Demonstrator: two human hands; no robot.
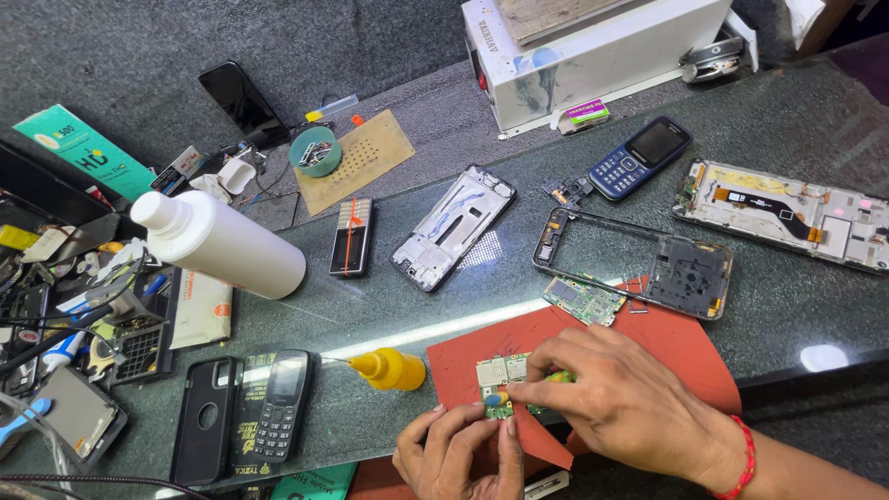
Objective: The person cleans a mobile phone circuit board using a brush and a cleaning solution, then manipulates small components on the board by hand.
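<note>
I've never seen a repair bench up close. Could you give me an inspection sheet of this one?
Surface: dark glass counter with a red mat.
Job's things: small circuit board on the mat.
Clutter: white bottle, yellow dropper bottle, blue keypad phone, phone frames, black case.
Hands: left hand steadies the board; right hand presses a small tool on it.
Cables: black wires at left.
Surroundings: white machine behind.
</note>
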